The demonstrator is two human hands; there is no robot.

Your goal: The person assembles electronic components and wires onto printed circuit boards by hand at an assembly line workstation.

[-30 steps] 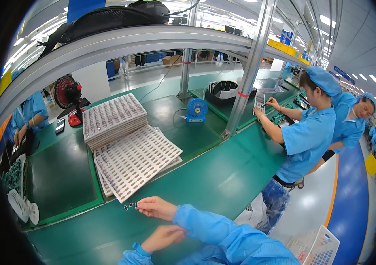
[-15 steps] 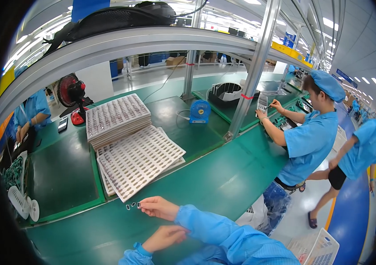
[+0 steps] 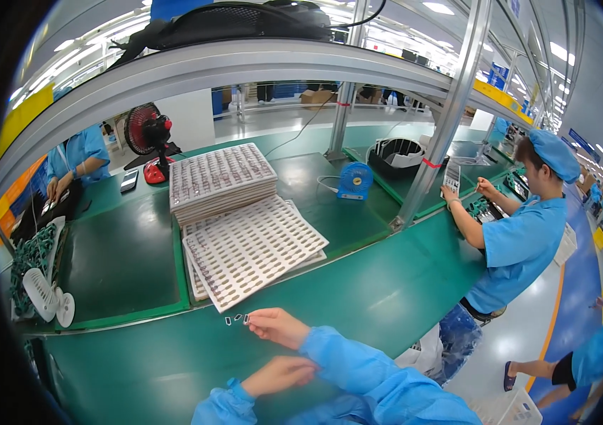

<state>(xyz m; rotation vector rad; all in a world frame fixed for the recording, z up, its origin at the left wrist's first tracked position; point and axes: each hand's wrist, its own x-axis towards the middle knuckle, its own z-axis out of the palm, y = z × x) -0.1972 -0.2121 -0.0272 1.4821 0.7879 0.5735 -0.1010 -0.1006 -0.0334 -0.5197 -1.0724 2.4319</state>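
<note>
My right hand is closed in a pinch on a small black rectangular part with a pale edge, low over the green bench top. Just left of the fingertips lie two more such small parts, one upright in view and the other slanted. Beside my right sleeve, my left hand has its fingers loosely stretched, with nothing visible in them. A white tray with rows of small slots lies askew beyond my right hand, its near corner close to the loose parts.
Behind the slotted tray rises a stack of white trays holding small parts. A blue fan, a red-and-black fan and a white fan stand around. An upright metal post rises at right, near a seated co-worker.
The view has swung left, so the bench appears shifted right. My right hand keeps its pinch beside the small parts. A walking person at right has moved nearer the picture's edge.
</note>
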